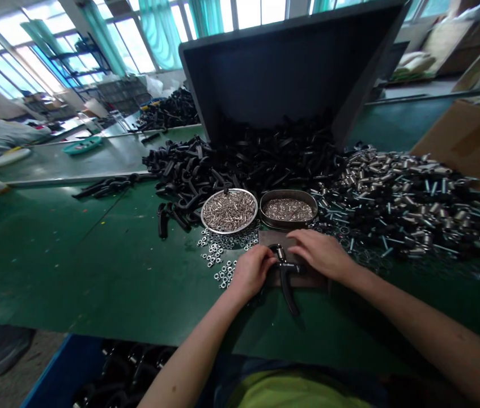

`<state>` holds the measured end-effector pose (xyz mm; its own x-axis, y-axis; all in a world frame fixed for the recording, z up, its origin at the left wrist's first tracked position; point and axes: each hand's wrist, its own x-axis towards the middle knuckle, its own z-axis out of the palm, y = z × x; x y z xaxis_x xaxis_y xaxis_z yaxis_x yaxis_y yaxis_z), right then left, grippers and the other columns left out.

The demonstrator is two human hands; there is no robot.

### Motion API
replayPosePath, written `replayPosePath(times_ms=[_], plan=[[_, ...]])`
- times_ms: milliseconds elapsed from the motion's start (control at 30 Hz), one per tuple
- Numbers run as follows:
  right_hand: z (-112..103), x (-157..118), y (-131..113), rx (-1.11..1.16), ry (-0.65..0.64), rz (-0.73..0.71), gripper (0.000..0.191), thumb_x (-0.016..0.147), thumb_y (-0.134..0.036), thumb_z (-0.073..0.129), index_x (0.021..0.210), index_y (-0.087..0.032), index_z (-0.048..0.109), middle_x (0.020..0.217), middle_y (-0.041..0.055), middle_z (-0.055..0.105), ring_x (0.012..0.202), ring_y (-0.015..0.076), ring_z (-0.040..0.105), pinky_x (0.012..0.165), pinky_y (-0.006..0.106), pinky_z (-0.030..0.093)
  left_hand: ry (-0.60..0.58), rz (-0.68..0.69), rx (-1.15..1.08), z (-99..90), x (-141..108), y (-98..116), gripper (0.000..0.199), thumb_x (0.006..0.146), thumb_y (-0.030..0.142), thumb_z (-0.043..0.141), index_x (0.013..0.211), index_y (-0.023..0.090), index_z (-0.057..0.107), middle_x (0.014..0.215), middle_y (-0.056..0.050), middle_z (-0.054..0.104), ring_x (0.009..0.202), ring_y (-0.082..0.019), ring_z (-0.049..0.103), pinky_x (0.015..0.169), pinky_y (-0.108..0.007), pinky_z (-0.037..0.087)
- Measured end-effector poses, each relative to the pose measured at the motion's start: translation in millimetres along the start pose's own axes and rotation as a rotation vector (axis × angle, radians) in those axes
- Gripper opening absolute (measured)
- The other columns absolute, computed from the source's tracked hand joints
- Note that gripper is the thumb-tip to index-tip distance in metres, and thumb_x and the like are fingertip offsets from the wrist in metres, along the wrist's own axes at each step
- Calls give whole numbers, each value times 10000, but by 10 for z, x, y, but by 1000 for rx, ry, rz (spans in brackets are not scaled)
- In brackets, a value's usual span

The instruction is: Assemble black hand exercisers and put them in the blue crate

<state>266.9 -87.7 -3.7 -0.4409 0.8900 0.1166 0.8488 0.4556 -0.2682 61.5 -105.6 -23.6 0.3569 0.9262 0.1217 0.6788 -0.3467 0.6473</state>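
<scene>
A black hand grip strengthener (288,289) with a metal spring (281,254) lies over a flat dark plate (316,279) on the bench in front of me. My left hand (253,271) pinches its left side near the spring. To its right, my right hand (322,254) has thumb and fingers apart beside the strengthener, with nothing visible between them; I cannot tell whether the thumb touches it. Just beyond my hands are a round dish (229,211) of small metal pins and an oval tin (288,209) of tiny metal parts. Loose nuts (222,275) lie left of the plate.
A large dark bin (282,68) lies tipped at the back, with black handles (188,170) spilling out. Springs and bolts (422,198) are heaped at right by a cardboard box (469,141). A blue crate (52,374) with black grips stands below the green bench (73,255).
</scene>
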Motion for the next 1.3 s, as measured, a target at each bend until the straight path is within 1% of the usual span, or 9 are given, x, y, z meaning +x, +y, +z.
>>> replayPosePath(times_ms=[133,233,400,633,767,900,1000,1133,1300], plan=[[-70,-641,335,6,10,166,263,884,-374,436,1025,-232,606,1027,67,652,911,208,608,730,325,473,-34,82,187,-4,-28,12,123,894,255,471,870,211,583,892,-25,605,792,-152,558,680,-242,407],[-1,-1084,513,-40,-21,249,287,850,-468,471,955,-243,616,962,73,646,857,221,606,678,333,478,-30,105,268,7,-45,22,149,908,279,451,893,217,585,901,-26,607,806,-158,557,675,-243,404],[187,-1353,603,-107,36,289,272,851,-431,487,970,-208,586,950,93,624,863,238,587,725,366,468,3,91,224,34,-54,24,149,910,276,452,884,214,585,885,-24,614,814,-154,559,691,-242,409],[158,-1253,607,-106,50,250,244,860,-424,460,920,-225,588,920,83,621,836,227,585,697,350,465,33,65,168,73,-63,0,123,895,273,487,870,214,592,874,-22,623,835,-159,567,708,-251,414],[164,-1227,604,-131,-3,243,211,856,-392,461,900,-230,589,890,75,611,820,229,582,662,345,453,46,81,299,76,-88,34,175,909,315,463,868,229,609,873,-21,622,828,-161,559,654,-250,390],[110,-1175,549,-172,29,263,244,890,-372,393,876,-199,564,853,89,607,756,229,580,659,362,435,4,167,478,41,-110,88,232,933,316,401,892,260,622,873,-20,620,811,-167,542,578,-259,340],[-53,-984,388,-141,59,295,315,928,-386,307,877,-204,559,856,84,614,692,209,590,589,334,419,-13,180,536,21,-116,125,226,936,278,394,918,269,619,874,-18,617,809,-170,533,562,-267,325],[-195,-539,54,19,180,232,336,959,-312,246,1037,-200,553,1003,83,643,854,200,628,712,308,450,-10,119,511,22,-108,164,204,924,299,425,870,265,618,877,-12,612,812,-169,535,544,-266,316],[-159,-213,-165,-31,-17,211,308,948,-254,283,1040,-216,575,988,50,679,765,196,658,626,294,451,-22,55,405,16,-107,159,196,908,311,455,832,247,625,879,-23,607,826,-175,551,575,-251,356]])
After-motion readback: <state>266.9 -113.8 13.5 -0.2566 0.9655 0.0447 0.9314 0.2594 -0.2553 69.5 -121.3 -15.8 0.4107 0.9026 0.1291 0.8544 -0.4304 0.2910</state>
